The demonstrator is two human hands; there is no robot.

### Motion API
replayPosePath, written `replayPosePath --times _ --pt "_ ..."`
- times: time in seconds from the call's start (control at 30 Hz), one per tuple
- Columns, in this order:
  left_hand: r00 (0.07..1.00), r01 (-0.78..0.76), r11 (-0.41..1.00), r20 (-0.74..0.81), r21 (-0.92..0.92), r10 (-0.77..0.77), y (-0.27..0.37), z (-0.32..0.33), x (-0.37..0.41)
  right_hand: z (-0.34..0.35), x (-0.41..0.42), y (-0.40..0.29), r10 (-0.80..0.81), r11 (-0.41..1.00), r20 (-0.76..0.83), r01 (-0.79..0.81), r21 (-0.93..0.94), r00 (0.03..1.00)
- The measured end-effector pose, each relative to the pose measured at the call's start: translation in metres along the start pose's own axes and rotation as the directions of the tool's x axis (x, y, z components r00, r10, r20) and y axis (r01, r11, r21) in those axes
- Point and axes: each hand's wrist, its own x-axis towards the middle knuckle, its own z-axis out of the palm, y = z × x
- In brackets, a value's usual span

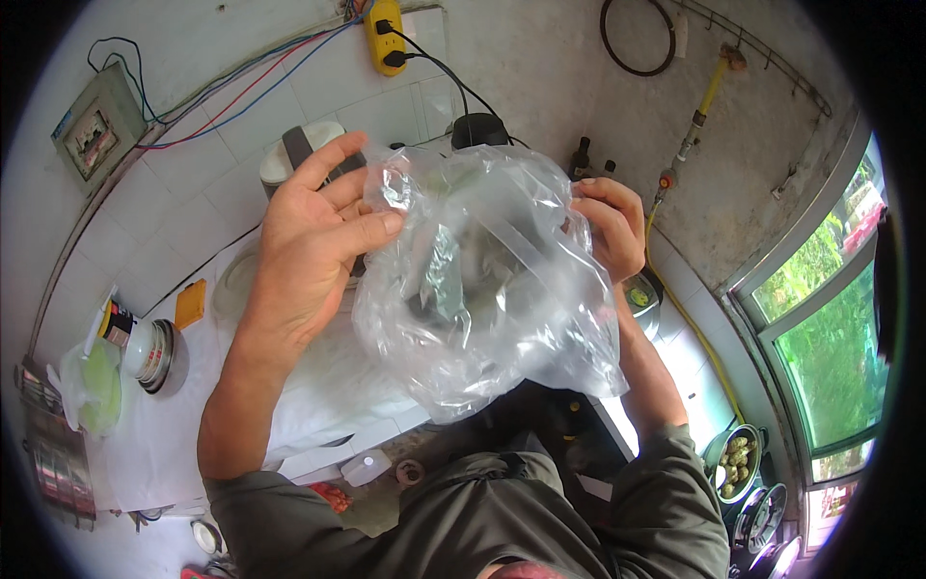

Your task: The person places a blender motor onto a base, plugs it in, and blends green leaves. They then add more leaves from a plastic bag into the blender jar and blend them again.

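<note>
A large clear plastic bag point(492, 289) is held up in front of me, crumpled and partly spread. My left hand point(311, 239) pinches its left edge between thumb and fingers. My right hand point(611, 224) grips the bag's upper right edge with bent fingers. Through the film show blurred dark and greenish shapes; whether they lie inside or behind it I cannot tell. Behind my left hand stands a white and grey appliance point(275, 163), partly hidden. A black rounded object point(480, 130) rises just past the bag's top edge.
Stacked bowls point(163, 354) and a green item in a plastic bag point(98, 383) rest on the white-covered counter point(166, 449) at left. An orange packet point(190, 304) lies near the wall. Dark bottles point(581, 155) stand at the back. A pot of small tubers point(736, 463) is at lower right, beside a yellow hose point(687, 318).
</note>
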Motion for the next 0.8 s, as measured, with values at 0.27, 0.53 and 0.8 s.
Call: replayPosePath --times 0.27,0.53,0.8 --pt "0.945 -0.325 0.918 0.112 0.227 0.307 -0.001 -0.002 0.001 0.002 -0.008 -0.001 0.095 0.995 0.055 -0.097 0.024 0.994" --pt "0.85 -0.527 0.807 0.168 0.268 0.5 -0.006 0.001 0.007 0.001 -0.013 0.002 0.118 0.992 0.032 -0.119 0.037 0.993" --pt "0.898 -0.415 0.886 -0.065 0.207 0.435 -0.011 -0.006 0.02 -0.002 -0.01 0.006 0.104 0.992 0.011 -0.105 0.071 0.994"
